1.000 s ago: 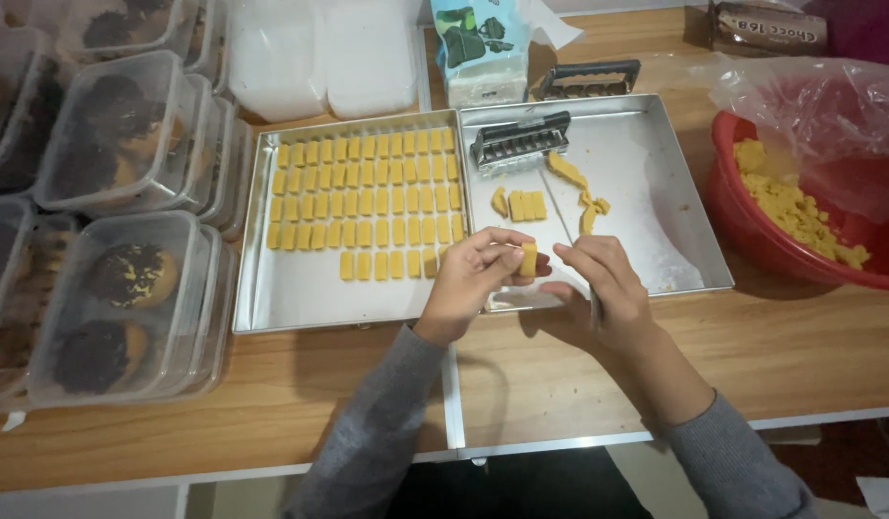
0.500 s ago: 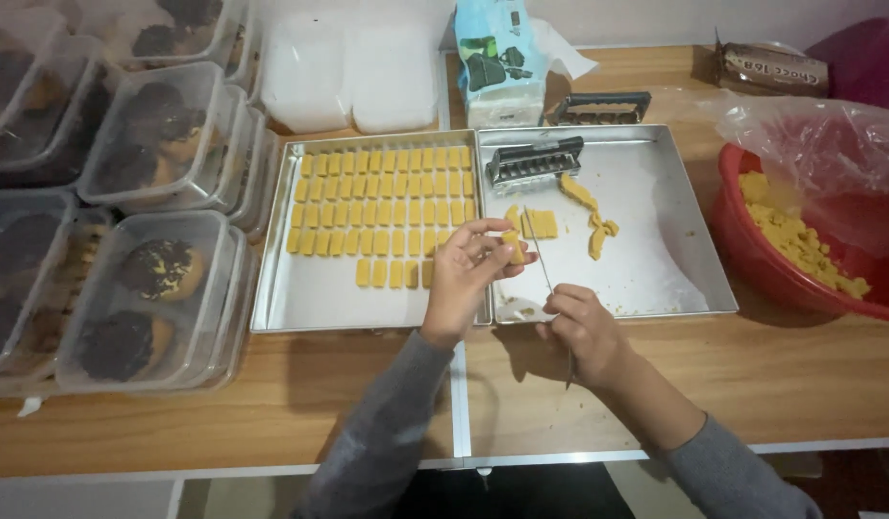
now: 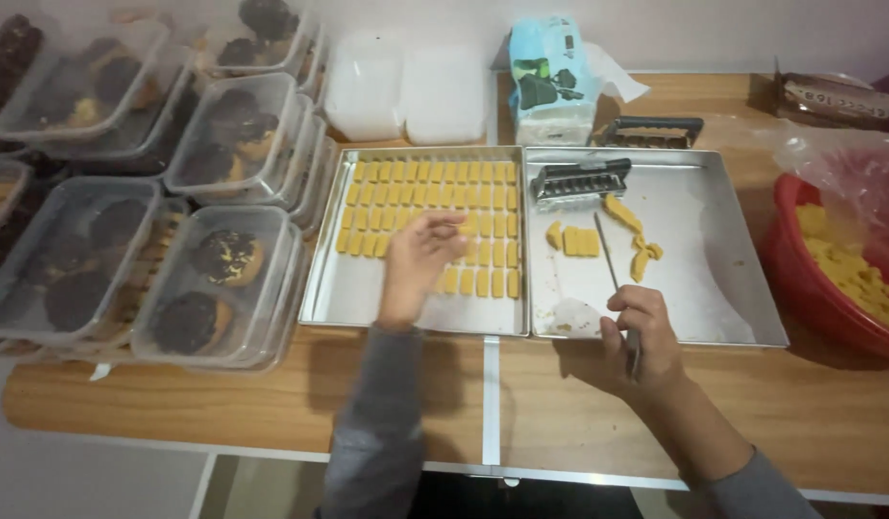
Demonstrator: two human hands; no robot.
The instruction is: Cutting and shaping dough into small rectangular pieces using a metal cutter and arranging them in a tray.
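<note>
Right hand (image 3: pixel 640 336): closed round the handle of a thin knife (image 3: pixel 610 269) at the right tray's (image 3: pixel 723 317) near edge.
Knife axis: blade points away, tilted slightly left, toward cut dough pieces (image 3: pixel 581 240).
Left hand (image 3: pixel 418 259): fingers loosely spread (holding nothing visible) over dough rows (image 3: pixel 435 187) in the left tray (image 3: pixel 344 298).

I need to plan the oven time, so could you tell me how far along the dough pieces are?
Done: several rows of cut dough pieces fill the upper part of the left tray.
In hand: the left hand is over the lowest row; the right hand holds a thin blade.
Left: a few pieces on the right tray, plus dough in the red bowl.
</note>
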